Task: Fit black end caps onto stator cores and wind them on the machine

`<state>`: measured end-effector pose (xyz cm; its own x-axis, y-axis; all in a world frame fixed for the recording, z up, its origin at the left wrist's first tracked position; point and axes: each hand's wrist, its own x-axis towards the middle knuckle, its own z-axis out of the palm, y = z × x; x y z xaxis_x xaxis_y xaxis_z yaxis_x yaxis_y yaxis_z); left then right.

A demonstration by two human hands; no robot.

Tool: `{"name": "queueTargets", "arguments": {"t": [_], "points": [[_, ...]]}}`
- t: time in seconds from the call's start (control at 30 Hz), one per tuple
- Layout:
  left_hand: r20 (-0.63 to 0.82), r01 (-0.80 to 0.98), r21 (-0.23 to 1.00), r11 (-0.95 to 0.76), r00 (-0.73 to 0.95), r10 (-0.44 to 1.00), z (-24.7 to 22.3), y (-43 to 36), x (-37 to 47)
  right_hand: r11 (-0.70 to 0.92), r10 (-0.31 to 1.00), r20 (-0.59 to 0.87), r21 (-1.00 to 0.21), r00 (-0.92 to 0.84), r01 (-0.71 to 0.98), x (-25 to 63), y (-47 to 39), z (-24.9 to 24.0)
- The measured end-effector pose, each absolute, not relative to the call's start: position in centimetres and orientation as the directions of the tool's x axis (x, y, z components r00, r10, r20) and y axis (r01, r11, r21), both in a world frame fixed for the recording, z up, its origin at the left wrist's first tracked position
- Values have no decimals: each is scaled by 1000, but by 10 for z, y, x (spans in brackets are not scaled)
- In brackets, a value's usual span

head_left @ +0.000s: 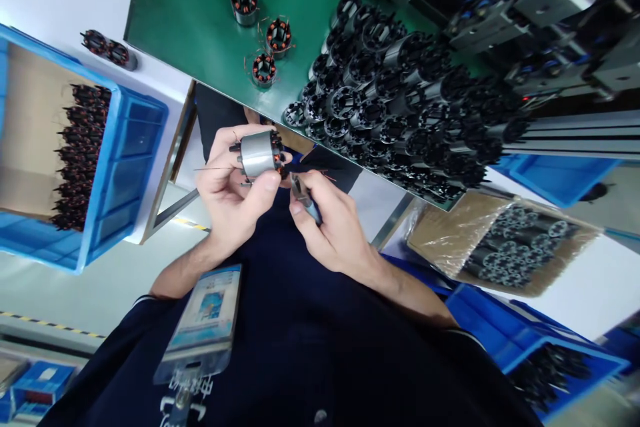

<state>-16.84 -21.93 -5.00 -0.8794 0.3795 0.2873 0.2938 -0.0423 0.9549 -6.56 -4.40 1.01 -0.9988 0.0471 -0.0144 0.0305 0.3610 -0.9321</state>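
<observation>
My left hand (230, 187) grips a motor stator (257, 153), a silver cylinder with black end pieces and copper windings, lying on its side. Loose thin wires stick out from it past my fingers. In my right hand (330, 220) is a pair of small cutters (304, 197) with grey-blue handles, closed in the fingers. The tip of the cutters is close to the stator's wound end; whether it touches a wire I cannot make out. Both hands are in front of my body, just off the edge of the green work surface (200, 27).
Three wound stators (264, 69) stand on the green surface. A dense group of unwound stators (380, 100) fills its right side, below machinery (500, 20). At left, a blue crate (125, 167) holds many wound stators. A cardboard tray (440, 233) of cores lies at right.
</observation>
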Motion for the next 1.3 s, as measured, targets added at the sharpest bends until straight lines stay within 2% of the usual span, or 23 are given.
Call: {"name": "queueTargets", "arguments": {"t": [0.1, 0.4, 0.53, 0.6, 0.73, 0.8, 0.93, 1.07, 1.13, 1.17, 1.23, 1.3], "points": [[357, 352, 934, -66, -907, 224, -41, -209, -165, 343, 40, 23, -939, -999, -8, -70, -49, 7], [323, 325, 945, -29, -920, 223, -34, -214, -161, 364, 46, -14, -931, -999, 30, -64, -52, 6], [305, 320, 947, 30, -924, 230, -56, -221, -161, 394, 43, -101, -913, -994, 110, -64, -51, -10], [195, 206, 978, 39, -964, 181, -79, -224, -157, 386, 11, -200, -903, -980, 188, -68, -49, -25], [-226, -227, 974, -19, -972, 64, -122, -237, -150, 420, -33, -436, -822, -899, 383, -73, -42, -59], [-303, -303, 953, 1, -953, 26, -132, -257, -152, 494, -32, -519, -751, -854, 438, -73, -36, -73], [-251, -264, 960, 94, -959, -131, -117, -335, -173, 611, -49, -605, -647, -795, 455, -66, -23, -97], [-54, -150, 951, 271, -941, -333, -82, -439, -227, 708, -110, -613, -601, -782, 372, -67, -18, -109], [53, -112, 914, 389, -920, -388, -73, -485, -271, 729, -148, -598, -604, -788, 322, -72, -23, -110], [102, -101, 880, 463, -913, -394, -72, -504, -295, 736, -168, -589, -608, -790, 297, -75, -26, -110], [208, -94, 683, 725, -926, -316, -79, -530, -346, 745, -204, -566, -619, -799, 248, -81, -35, -109], [183, -53, 550, 834, -966, -182, -92, -542, -393, 742, -238, -534, -639, -811, 203, -85, -44, -105]]}}
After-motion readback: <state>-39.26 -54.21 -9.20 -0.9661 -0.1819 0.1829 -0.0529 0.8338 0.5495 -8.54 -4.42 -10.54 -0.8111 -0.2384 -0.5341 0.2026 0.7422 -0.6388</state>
